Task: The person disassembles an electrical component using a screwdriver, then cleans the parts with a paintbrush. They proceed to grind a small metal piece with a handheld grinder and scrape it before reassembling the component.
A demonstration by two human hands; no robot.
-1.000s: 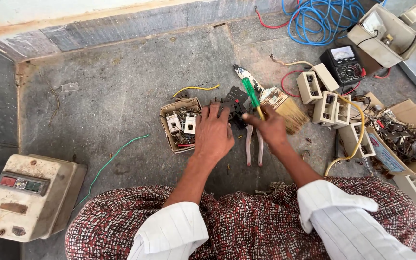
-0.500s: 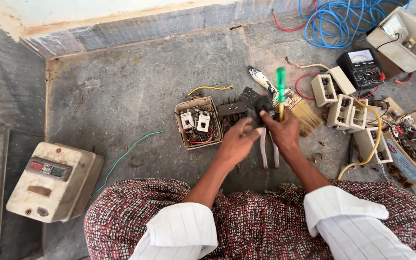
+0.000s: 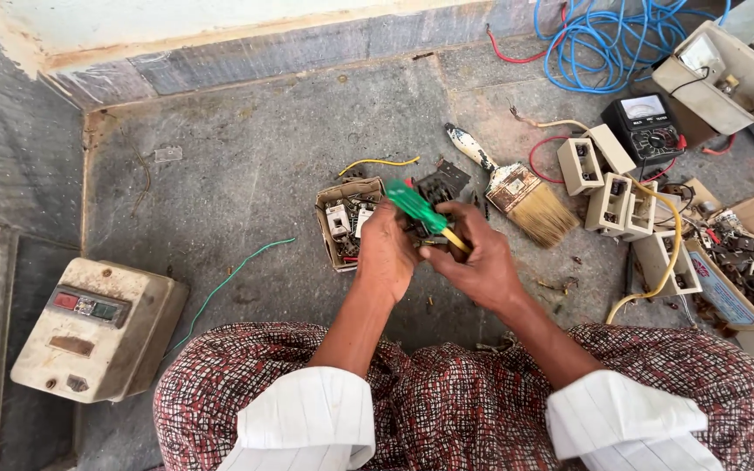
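A person seated on a stone floor [image 3: 246,166] works a green-handled screwdriver [image 3: 419,211], gripped in the closed right hand [image 3: 482,266], against a small dark component largely hidden under the left hand [image 3: 386,255], whose fingers curl around it; exactly how it is held cannot be told. With both hands pressed so close, a slip of the tip could jab the steadying fingers or drop a screw among the loose wires. An open switch box [image 3: 342,222] lies just beyond the hands, a paintbrush [image 3: 517,187] to the right, a blue cable coil [image 3: 604,39] by the wall, and a beige starter box [image 3: 98,330] at the left
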